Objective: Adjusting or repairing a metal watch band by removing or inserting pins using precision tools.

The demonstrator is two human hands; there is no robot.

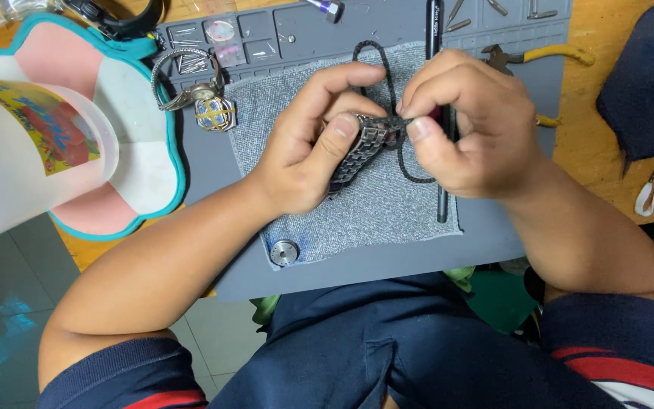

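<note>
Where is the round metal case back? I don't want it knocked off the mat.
In the head view, the round metal case back lies on the grey cloth's lower-left corner, just below the left hand's wrist.

Shiny metal watch bracelet (357, 151); rough grey cloth (372, 212); matt mat (493, 242).

Both hands (387, 132) hide the watch case (391, 135); only its metal bracelet (353, 155) shows, and the pliers (531, 57) lie half-covered.

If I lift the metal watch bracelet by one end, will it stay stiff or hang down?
The metal watch bracelet is made of many small links and already curves in the left hand, so it would probably droop. Being metal, it likely feels heavy for its size and a little slippery.
</note>
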